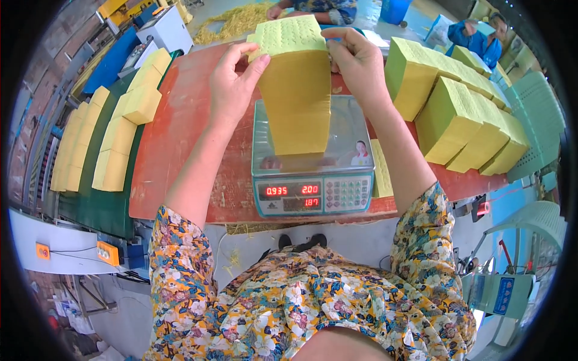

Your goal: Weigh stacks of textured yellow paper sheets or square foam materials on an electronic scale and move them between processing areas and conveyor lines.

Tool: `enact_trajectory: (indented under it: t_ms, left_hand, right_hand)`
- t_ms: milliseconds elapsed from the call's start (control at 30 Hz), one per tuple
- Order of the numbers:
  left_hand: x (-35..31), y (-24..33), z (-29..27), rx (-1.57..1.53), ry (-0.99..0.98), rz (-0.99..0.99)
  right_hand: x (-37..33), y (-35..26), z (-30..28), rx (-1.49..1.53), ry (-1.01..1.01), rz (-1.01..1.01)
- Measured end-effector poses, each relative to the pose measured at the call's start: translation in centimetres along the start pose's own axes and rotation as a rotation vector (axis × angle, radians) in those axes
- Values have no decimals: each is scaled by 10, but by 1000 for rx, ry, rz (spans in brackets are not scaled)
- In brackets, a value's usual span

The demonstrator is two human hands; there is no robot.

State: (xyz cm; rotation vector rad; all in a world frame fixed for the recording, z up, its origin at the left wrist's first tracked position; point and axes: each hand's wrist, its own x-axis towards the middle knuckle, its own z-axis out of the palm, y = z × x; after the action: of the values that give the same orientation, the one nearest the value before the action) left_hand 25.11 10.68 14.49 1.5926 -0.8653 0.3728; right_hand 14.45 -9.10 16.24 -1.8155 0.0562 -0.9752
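A tall stack of yellow paper (296,102) stands upright on the clear-covered pan of a digital scale (348,195), its top sheet marked with rows of small perforations. My left hand (233,81) grips its upper left edge, thumb on the near side and fingers partly hidden behind. At the upper right edge, my right hand (361,63) pinches the stack with bent fingers. Red digits glow on the scale's front display, beside a keypad. The scale rests near the front of a worn red table (180,138). Part of a flat yellow piece (380,171) shows beside the scale.
More yellow paper stacks (448,120) crowd the table's right side. Others (114,141) line a green conveyor belt (90,207) on the left. Across the table sits a person (325,7); another in blue (475,42) is at far right. Green chairs (536,120) stand at right.
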Motion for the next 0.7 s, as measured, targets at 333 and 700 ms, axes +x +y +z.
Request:
enact_trajectory:
  t_ms: [333, 700]
  left_hand:
    - [-61, 23, -6, -123, 144, -132]
    - [-172, 20, -5, -240, 398, -527]
  right_hand:
    - [-86, -4, -44, 218, 44, 148]
    - [-172, 44, -91, 354, 99, 489]
